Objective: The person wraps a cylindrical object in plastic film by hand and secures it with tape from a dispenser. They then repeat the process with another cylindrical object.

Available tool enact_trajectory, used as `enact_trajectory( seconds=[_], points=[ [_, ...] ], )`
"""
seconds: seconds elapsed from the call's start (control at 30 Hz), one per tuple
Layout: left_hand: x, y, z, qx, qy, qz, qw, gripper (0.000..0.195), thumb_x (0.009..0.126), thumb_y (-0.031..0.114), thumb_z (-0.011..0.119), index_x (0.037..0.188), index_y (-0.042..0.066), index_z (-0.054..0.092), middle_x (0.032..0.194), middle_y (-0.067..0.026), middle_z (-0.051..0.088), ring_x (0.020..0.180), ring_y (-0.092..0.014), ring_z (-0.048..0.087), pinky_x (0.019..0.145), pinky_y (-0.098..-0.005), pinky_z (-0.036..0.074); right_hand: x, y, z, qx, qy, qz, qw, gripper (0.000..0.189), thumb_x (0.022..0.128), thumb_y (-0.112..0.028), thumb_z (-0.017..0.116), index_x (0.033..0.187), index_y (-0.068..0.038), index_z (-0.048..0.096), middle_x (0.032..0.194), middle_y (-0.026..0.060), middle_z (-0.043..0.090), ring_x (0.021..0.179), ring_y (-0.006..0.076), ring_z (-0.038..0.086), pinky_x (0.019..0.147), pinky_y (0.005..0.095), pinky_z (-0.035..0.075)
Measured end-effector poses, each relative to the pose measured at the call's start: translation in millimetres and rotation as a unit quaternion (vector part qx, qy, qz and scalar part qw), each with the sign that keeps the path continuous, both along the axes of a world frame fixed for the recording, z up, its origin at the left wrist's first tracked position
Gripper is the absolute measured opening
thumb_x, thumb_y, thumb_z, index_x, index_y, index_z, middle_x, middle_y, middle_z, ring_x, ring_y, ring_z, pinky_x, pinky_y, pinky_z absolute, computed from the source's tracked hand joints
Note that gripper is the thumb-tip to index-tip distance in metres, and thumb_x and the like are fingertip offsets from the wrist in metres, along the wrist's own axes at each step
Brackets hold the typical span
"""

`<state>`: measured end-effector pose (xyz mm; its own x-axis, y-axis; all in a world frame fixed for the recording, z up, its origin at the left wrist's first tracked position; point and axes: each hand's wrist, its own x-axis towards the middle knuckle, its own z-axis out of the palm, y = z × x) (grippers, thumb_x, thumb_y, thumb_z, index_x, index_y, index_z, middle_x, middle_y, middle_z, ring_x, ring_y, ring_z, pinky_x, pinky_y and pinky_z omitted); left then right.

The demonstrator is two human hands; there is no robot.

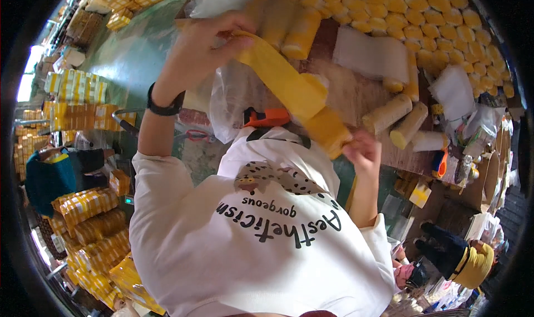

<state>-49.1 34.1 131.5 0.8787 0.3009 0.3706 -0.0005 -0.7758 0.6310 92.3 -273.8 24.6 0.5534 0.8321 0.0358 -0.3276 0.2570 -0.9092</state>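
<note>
My left hand (208, 46), with a black band at the wrist, pinches one end of a wide yellow tape strip (275, 71). The strip slants down to the right across a yellow-wrapped piece (329, 131), whose exact shape is blurred. My right hand (363, 150) grips the lower right end of this yellow piece. Below the strip, close to my body, lies an orange tape dispenser (269, 116), partly hidden by my shirt. Yellow-wrapped rolls (302, 33) lie on the wooden table (354, 87) beyond the strip.
Many wrapped rolls (417, 21) are stacked at the back right. Wrapped cylinders (388, 112), white sheets (369, 54) and an orange-blue tool (440, 163) are on the table's right. Clear plastic (227, 104) hangs near my left arm. Taped cartons (89, 208) and several people stand around.
</note>
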Motion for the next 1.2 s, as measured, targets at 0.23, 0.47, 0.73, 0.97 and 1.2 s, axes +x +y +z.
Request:
enact_trajectory(
  seconds=[0.23,0.47,0.73,0.97,1.2],
  points=[
    [-76,-63,82,0.329,-0.084,0.008,0.941,0.019,0.062,0.007,0.068,0.079,-0.002,0.063,0.067,-0.0088,0.06,0.059,-0.022,0.059,0.054,-0.03,0.048,-35,83,-29,0.016,-0.268,0.168,0.949,0.031,0.074,-0.008,0.068,0.102,0.002,0.059,0.123,0.0162,0.05,0.118,0.0298,0.046,0.096,0.0452,0.041],
    [-107,-78,78,0.413,-0.05,0.091,0.905,0.027,0.055,0.009,0.069,0.079,0.001,0.063,0.063,-0.008,0.056,0.054,-0.023,0.056,0.048,-0.0317,0.044,-48,153,-161,-0.286,-0.701,0.225,0.613,0.053,0.075,-0.006,0.06,0.125,-0.006,0.043,0.119,0.0208,0.05,0.11,0.0321,0.051,0.096,0.0453,0.039],
    [-159,-85,89,0.372,0.062,0.181,0.908,0.024,0.059,0.009,0.069,0.08,0.004,0.059,0.066,-0.0055,0.052,0.057,-0.022,0.052,0.049,-0.0311,0.041,-47,154,-159,-0.19,-0.506,0.17,0.824,0.024,0.083,-0.019,0.054,0.098,-0.003,0.063,0.082,0.0173,0.064,0.08,0.0288,0.064,0.07,0.0407,0.052],
    [-168,-89,84,0.342,0.066,0.162,0.923,0.023,0.061,0.01,0.068,0.082,0.005,0.059,0.067,-0.0049,0.053,0.057,-0.02,0.053,0.048,-0.0307,0.042,-72,137,-68,0.13,0.409,0.417,0.801,0.026,0.086,-0.019,0.059,0.108,-0.006,0.055,0.088,0.014,0.061,0.08,0.027,0.06,0.077,0.0393,0.048],
    [-154,-97,85,0.366,-0.01,0.113,0.924,0.023,0.061,0.012,0.068,0.081,0.005,0.06,0.067,-0.0058,0.055,0.056,-0.022,0.053,0.047,-0.0307,0.042,-70,167,-80,0.211,0.154,0.458,0.85,0.042,0.075,-0.032,0.068,0.104,-0.003,0.061,0.105,0.0172,0.056,0.097,0.026,0.056,0.085,0.0359,0.044]
  ],
)
